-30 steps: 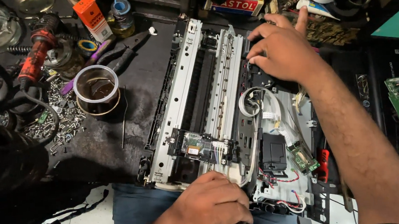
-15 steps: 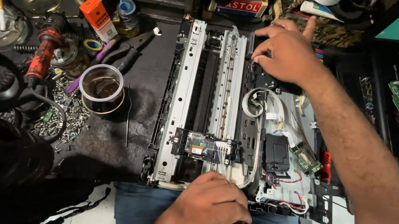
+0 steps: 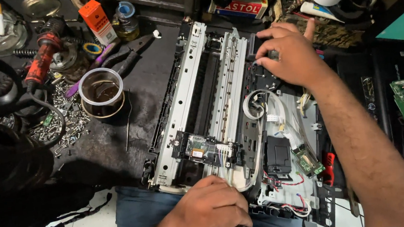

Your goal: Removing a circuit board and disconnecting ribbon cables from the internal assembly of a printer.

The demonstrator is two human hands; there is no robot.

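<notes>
1. Here the opened printer chassis (image 3: pixel 197 109) lies on the dark workbench (image 3: pixel 147 74), its near end at the bench edge.
2. The left hand (image 3: pixel 209 212) curls closed over the chassis's near end; what it grips is hidden.
3. The right hand (image 3: pixel 293 57) presses bent fingers on the far black frame, holding nothing visible.
4. A plastic cup (image 3: pixel 101 89) stands left, beside scattered screws (image 3: pixel 67 120).

Both hands grip an opened printer chassis (image 3: pixel 211 103): left hand (image 3: pixel 209 212) at its near end, right hand (image 3: pixel 290 57) far.
</notes>
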